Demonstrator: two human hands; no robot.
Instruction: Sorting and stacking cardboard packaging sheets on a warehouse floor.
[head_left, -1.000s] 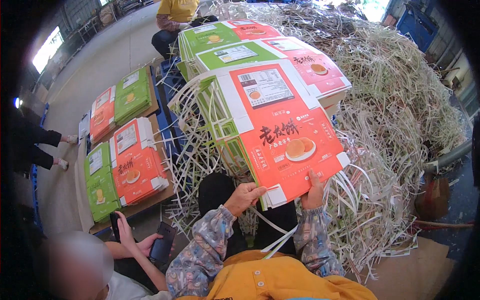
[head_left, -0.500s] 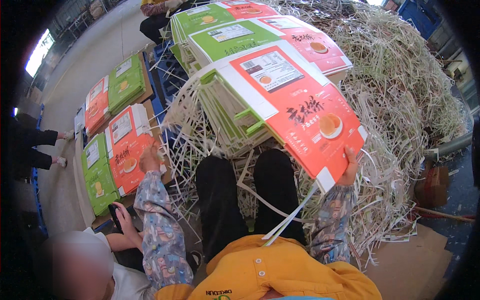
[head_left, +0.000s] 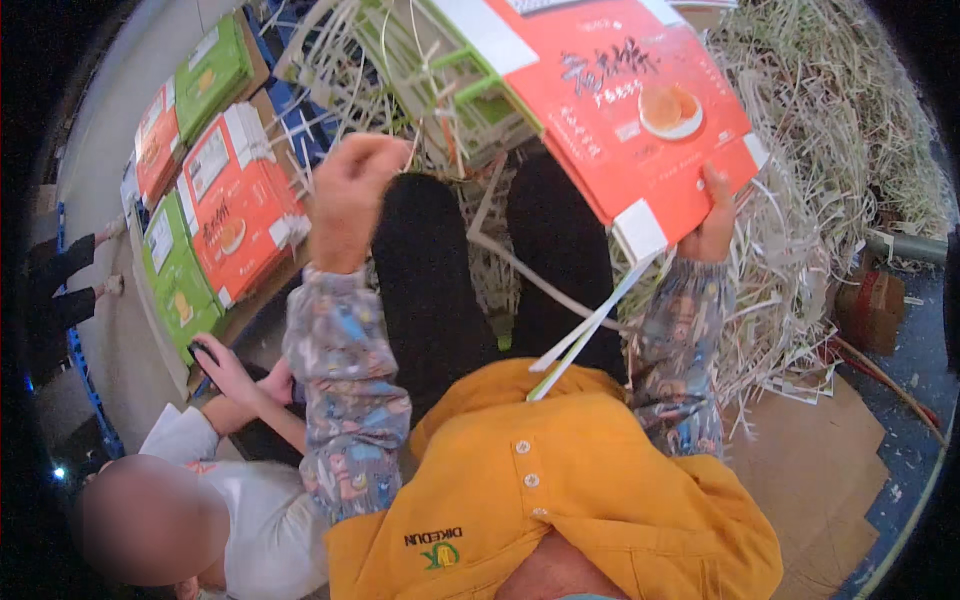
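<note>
The right hand (head_left: 712, 220) grips the near edge of the red cartons (head_left: 625, 115), beside the right knee (head_left: 555, 235). The left hand (head_left: 355, 195) is half-curled, blurred; I can't tell if it holds anything.

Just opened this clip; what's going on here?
The person in yellow grips the near edge of some red printed sheets with the right hand. The left hand is blurred and apart from them; whether it holds anything is unclear. Loose paper strips lie heaped to the right, and more printed stacks lie left.
</note>
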